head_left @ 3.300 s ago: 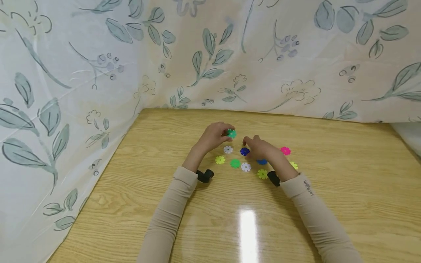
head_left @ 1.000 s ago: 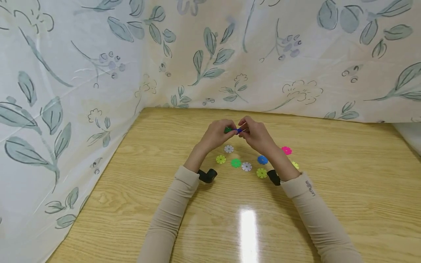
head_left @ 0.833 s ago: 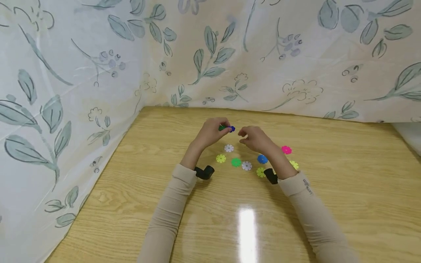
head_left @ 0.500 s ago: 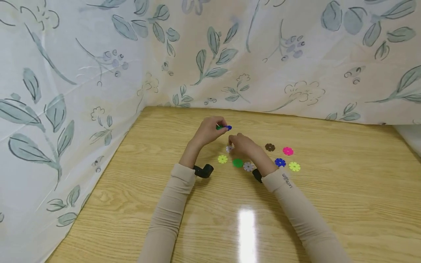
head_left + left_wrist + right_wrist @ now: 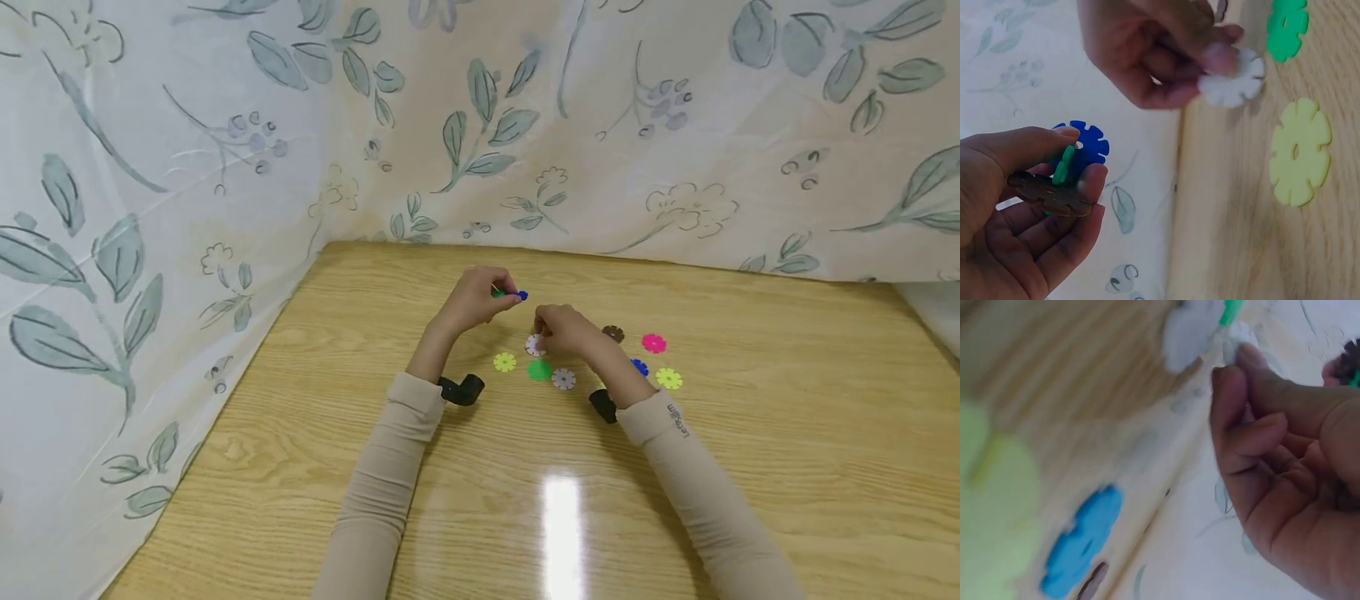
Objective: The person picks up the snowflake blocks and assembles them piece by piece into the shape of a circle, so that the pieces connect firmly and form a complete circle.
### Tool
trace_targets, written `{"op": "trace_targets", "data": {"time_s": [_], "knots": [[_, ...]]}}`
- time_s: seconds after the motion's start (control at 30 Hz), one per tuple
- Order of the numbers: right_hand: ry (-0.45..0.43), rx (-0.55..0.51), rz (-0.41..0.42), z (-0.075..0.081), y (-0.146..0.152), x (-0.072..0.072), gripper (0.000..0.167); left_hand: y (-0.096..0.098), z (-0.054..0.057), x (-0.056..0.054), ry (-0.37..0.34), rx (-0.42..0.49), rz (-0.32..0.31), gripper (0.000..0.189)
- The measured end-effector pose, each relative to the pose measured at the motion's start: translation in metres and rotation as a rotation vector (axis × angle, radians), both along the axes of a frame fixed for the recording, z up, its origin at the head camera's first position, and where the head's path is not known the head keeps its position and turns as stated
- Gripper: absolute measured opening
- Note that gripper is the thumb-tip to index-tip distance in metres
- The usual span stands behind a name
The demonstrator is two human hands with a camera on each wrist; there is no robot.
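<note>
My left hand (image 5: 476,298) grips a small cluster of joined notched plastic discs, raised over the table. In the left wrist view it consists of a brown disc (image 5: 1047,195), a green disc (image 5: 1062,169) set upright across it, and a dark blue disc (image 5: 1094,147) at the far end. Thumb and fingers pinch around the green and brown pieces. My right hand (image 5: 567,330) pinches a white disc (image 5: 1235,84) by its edge between thumb and fingertips, just to the right of the left hand and lower. Its rim faces outward, partly covered by the thumb.
Loose discs lie on the wooden table: yellow (image 5: 505,362), green (image 5: 539,371), another white (image 5: 564,379), brown (image 5: 613,333), pink (image 5: 654,343), blue (image 5: 639,367) and a second yellow (image 5: 669,378). A floral cloth (image 5: 600,150) hangs behind and left.
The dark blue disc left the table and joined the left hand's cluster while both hands met. The right hand then let go, moved down and took the white disc.
</note>
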State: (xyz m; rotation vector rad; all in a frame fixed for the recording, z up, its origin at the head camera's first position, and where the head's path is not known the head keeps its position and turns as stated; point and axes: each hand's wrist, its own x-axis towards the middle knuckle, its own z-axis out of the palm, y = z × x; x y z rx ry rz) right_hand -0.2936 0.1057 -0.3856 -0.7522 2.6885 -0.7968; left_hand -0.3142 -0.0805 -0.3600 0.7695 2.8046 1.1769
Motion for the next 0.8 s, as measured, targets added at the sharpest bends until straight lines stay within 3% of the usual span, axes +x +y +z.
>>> {"op": "trace_targets", "data": {"time_s": [0.13,0.4,0.57,0.8], "knots": [[-0.055,-0.129,-0.049,0.004,0.014,-0.002,0.007,0.002,-0.003,0.000,-0.050,0.046,-0.039,0.011],[-0.187,-0.410,-0.179,0.019,0.036,-0.005,0.019,0.007,-0.007,0.002,-0.109,0.132,-0.120,0.010],[-0.237,-0.457,-0.174,0.023,0.040,-0.006,0.021,0.011,-0.006,0.004,-0.114,0.174,-0.145,0.009],[-0.164,-0.447,-0.150,0.024,0.039,-0.005,0.020,0.019,-0.003,0.006,-0.099,0.164,-0.185,0.007]]}}
